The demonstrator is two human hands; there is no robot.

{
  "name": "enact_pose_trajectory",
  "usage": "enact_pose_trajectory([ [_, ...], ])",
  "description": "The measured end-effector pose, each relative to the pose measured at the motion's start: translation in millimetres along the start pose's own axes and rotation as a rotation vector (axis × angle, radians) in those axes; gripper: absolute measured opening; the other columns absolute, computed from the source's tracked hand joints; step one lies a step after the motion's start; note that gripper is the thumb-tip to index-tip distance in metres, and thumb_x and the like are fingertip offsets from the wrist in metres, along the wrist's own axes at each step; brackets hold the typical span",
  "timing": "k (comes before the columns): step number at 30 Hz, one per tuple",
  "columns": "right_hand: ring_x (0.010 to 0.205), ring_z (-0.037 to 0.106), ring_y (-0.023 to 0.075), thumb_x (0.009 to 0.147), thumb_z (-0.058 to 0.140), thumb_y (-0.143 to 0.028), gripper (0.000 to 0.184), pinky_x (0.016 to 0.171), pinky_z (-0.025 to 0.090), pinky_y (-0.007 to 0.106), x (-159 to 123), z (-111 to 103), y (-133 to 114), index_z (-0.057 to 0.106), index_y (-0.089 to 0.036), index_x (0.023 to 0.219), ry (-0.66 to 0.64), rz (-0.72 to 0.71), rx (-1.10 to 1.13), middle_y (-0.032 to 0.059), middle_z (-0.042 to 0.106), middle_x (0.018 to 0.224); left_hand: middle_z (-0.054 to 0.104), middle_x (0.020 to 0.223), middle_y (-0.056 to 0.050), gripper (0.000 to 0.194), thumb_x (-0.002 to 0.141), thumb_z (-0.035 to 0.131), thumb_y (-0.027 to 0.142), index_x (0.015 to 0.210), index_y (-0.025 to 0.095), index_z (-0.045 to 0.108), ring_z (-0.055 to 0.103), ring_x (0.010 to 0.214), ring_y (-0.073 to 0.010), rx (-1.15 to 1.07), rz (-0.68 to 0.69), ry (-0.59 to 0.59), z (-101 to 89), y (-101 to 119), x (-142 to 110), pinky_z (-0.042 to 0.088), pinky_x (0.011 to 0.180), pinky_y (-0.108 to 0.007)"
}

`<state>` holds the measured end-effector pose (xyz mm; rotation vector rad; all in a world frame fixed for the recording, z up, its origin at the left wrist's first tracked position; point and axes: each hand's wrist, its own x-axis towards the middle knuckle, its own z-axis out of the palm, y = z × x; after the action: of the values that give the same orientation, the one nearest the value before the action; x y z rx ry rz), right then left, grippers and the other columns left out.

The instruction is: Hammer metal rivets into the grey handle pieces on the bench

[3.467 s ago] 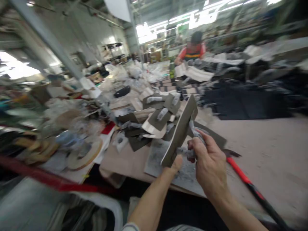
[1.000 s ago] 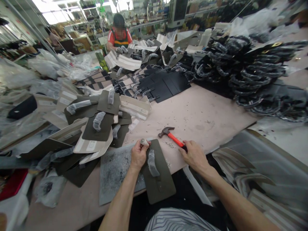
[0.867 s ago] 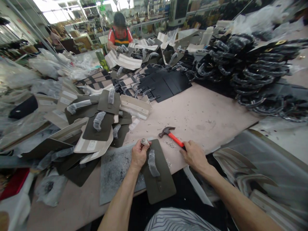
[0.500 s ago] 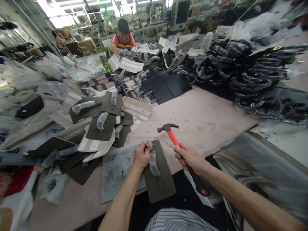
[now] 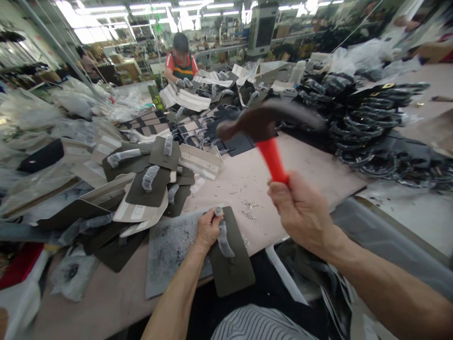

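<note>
My left hand [image 5: 208,228] is closed around a short metal punch [image 5: 218,211], held upright at the top edge of an olive-grey panel [image 5: 236,271]. A plastic-wrapped handle [image 5: 225,241] is fixed to that panel. Beneath my left hand, the panel partly overlaps a worn grey slab [image 5: 170,250] and reaches past the table's front edge. My right hand [image 5: 304,210] grips a claw hammer [image 5: 273,158] by its red shaft, raised high and close to the camera. Motion blurs the hammer head. What lies under the punch tip is hidden by my fingers.
Small metal rivets [image 5: 248,215] lie scattered on the table [image 5: 244,170]. More panels with wrapped handles [image 5: 148,186] are heaped to the left. Black handled pieces [image 5: 375,123] are piled at the right. Across the table sits a co-worker [image 5: 181,63].
My right hand has lifted the hammer up and toward the camera, from low beside the panel. My left hand keeps the punch in nearly the same place.
</note>
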<state>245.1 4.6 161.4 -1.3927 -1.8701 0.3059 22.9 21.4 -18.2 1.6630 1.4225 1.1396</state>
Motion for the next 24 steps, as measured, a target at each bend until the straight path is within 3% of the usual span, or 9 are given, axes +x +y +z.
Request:
enact_pose_trajectory([
  [2, 0.052, 0.045, 0.0123, 0.102, 0.030, -0.043, 0.028, 0.053, 0.033, 0.026, -9, 7, 1, 0.045, -0.022, 0.090, 0.089, 0.052, 0.034, -0.0002, 0.053, 0.067, 0.073, 0.086, -0.002, 0.015, 0.086, 0.055, 0.020, 0.090, 0.020, 0.069, 0.067, 0.079, -0.0163, -0.003, -0.002, 0.005, 0.1, 0, 0, 0.050, 0.075, -0.026],
  [3, 0.052, 0.046, 0.0129, 0.101, 0.031, -0.042, 0.028, 0.053, 0.032, 0.027, -16, 13, 5, 0.045, -0.022, 0.089, 0.008, 0.063, -0.004, 0.0009, 0.054, 0.067, 0.073, 0.085, -0.002, 0.015, 0.085, 0.055, 0.020, 0.090, 0.020, 0.069, 0.067, 0.079, -0.0164, -0.002, -0.003, 0.006, 0.2, 0, 0, 0.050, 0.075, -0.026],
  [7, 0.052, 0.051, 0.0156, 0.099, 0.039, -0.036, 0.023, 0.052, 0.025, 0.029, -39, 37, 31, 0.049, -0.021, 0.086, -0.616, 0.064, -0.295, 0.0029, 0.057, 0.063, 0.072, 0.079, -0.001, 0.016, 0.082, 0.057, 0.018, 0.089, 0.020, 0.071, 0.064, 0.072, -0.0163, 0.015, -0.009, -0.002, 0.8, -2, -1, 0.048, 0.068, -0.026],
  [9, 0.057, 0.055, 0.0171, 0.100, 0.038, -0.037, 0.022, 0.054, 0.024, 0.030, -41, 40, 41, 0.051, -0.021, 0.091, -0.700, 0.075, -0.371, 0.0042, 0.061, 0.068, 0.072, 0.078, -0.001, 0.017, 0.081, 0.057, 0.017, 0.090, 0.020, 0.071, 0.064, 0.071, -0.0162, 0.010, -0.011, 0.004, 1.0, -3, -2, 0.047, 0.068, -0.026],
  [13, 0.064, 0.058, 0.0179, 0.102, 0.035, -0.039, 0.025, 0.056, 0.025, 0.029, -39, 45, 63, 0.052, -0.021, 0.095, -0.704, 0.148, -0.338, 0.0034, 0.062, 0.071, 0.073, 0.085, -0.001, 0.017, 0.083, 0.057, 0.018, 0.092, 0.021, 0.070, 0.066, 0.080, -0.0168, -0.023, -0.009, 0.015, 0.5, -1, -3, 0.049, 0.074, -0.026],
  [16, 0.069, 0.060, 0.0188, 0.103, 0.033, -0.036, 0.028, 0.060, 0.030, 0.028, -39, 61, 86, 0.054, -0.019, 0.097, -0.698, 0.232, -0.347, 0.0040, 0.062, 0.072, 0.073, 0.087, -0.001, 0.016, 0.083, 0.057, 0.019, 0.092, 0.021, 0.070, 0.066, 0.081, -0.0173, -0.031, -0.003, 0.014, 0.1, 1, -3, 0.050, 0.076, -0.026],
  [19, 0.082, 0.061, 0.0233, 0.100, 0.037, -0.029, 0.025, 0.068, 0.037, 0.031, -42, 78, 96, 0.056, -0.014, 0.108, -0.644, 0.256, -0.411, 0.0121, 0.064, 0.093, 0.073, 0.087, -0.001, 0.015, 0.083, 0.059, 0.020, 0.093, 0.020, 0.070, 0.067, 0.081, -0.0171, -0.036, -0.010, 0.017, 0.3, 0, -2, 0.050, 0.076, -0.026],
  [21, 0.102, 0.057, 0.0271, 0.096, 0.043, -0.023, 0.030, 0.081, 0.040, 0.035, -45, 84, 87, 0.051, -0.012, 0.123, -0.531, 0.123, -0.377, 0.0173, 0.058, 0.116, 0.073, 0.088, -0.002, 0.015, 0.083, 0.060, 0.021, 0.093, 0.020, 0.070, 0.067, 0.081, -0.0170, -0.041, -0.017, 0.024, 0.4, 0, -2, 0.050, 0.076, -0.026],
  [24, 0.118, 0.047, 0.0258, 0.090, 0.047, -0.014, 0.041, 0.095, 0.038, 0.037, -51, 88, 54, 0.047, -0.017, 0.130, -0.489, -0.267, -0.180, 0.0148, 0.048, 0.134, 0.073, 0.086, -0.002, 0.013, 0.082, 0.061, 0.022, 0.091, 0.019, 0.071, 0.066, 0.080, -0.0165, -0.052, -0.027, 0.034, 0.0, 0, -2, 0.051, 0.076, -0.026],
])
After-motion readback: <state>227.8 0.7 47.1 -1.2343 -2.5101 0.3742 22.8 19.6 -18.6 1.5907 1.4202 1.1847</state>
